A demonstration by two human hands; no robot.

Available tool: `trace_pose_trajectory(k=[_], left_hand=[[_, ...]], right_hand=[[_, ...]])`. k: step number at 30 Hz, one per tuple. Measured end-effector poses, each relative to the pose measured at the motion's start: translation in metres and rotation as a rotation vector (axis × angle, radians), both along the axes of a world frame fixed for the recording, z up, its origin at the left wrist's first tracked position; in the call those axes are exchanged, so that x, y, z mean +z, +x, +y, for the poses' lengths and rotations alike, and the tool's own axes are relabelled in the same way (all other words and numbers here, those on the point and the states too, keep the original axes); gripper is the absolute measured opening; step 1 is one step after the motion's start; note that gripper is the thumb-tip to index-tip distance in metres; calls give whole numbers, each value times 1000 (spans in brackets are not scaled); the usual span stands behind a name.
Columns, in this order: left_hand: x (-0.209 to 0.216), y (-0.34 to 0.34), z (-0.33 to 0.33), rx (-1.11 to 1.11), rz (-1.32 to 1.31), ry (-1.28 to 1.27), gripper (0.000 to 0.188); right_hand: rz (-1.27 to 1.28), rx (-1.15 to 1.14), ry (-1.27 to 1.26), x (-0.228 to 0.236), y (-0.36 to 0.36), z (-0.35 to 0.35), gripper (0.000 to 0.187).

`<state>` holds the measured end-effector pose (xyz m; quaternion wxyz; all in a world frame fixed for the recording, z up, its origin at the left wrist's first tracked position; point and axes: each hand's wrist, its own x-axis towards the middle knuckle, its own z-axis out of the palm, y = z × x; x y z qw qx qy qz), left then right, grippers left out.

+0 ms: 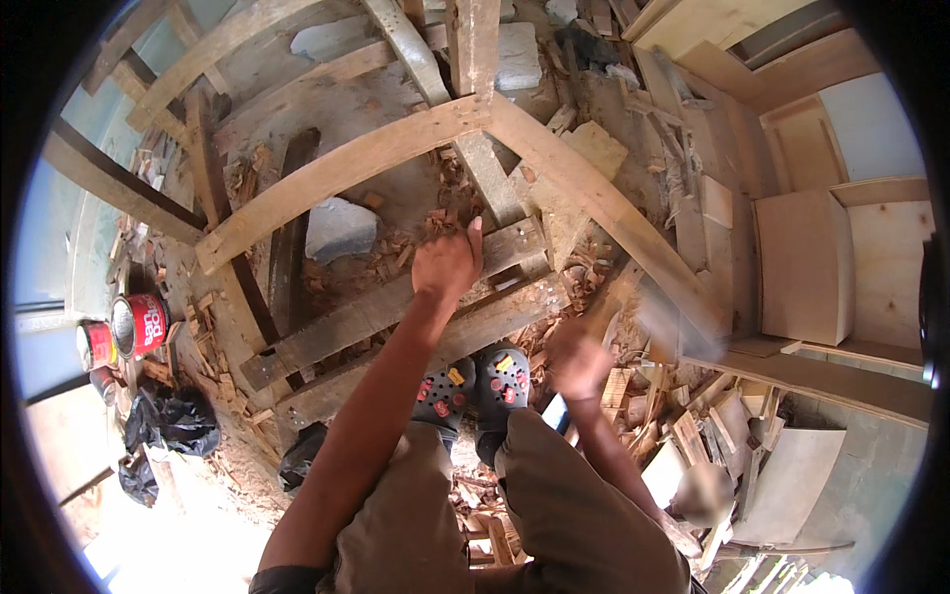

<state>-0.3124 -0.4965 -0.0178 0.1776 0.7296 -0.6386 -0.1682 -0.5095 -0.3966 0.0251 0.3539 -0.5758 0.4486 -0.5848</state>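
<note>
My left hand (445, 262) is closed over a weathered wooden plank (336, 332), its thumb pointing away from me. Whatever its fingers wrap round is hidden beneath the fist. Next to this plank, a second one (510, 307) runs nearly parallel, just beyond my shoes. My right hand (577, 358) is curled and smeared by motion, to the right of the planks. A brownish streak extends from its far side, and a grey blur shows farther right; I cannot make out the tool, if there is one. A blue and white object (556, 413) shows partly below that hand.
A wooden frame (341, 178) of joined beams arches ahead of me. Wood chips and a grey stone block (339, 230) lie on the floor. Red cans (141, 325) and black plastic bags (170, 424) sit at left. Plywood cabinets (807, 252) and offcuts (732, 426) fill the right.
</note>
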Motion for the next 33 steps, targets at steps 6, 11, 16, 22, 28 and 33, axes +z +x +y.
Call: trace_pose_trajectory(k=[6,11,16,22,28,33], left_hand=[[-8,4,4,-6,3,82,73],[-13,7,1,13,5,-78,71],[-1,-3,-5,-26,13,18,68],[-13,11,3,24,-64,45,67],[-3,-13,-10,-44,21,28,69],[-11,12,2,15,-61,86,71]], right_hand=[[-173,-135,872,-24,-2,66,57],[-80,31,528,-35,5,51,54],[424,-15,712,-25,22,19,55],[-315,-9,63,119,33,-27,64],[594,-58,420,-48,-18,27,49],[-6,51,388,25,26,24,57]])
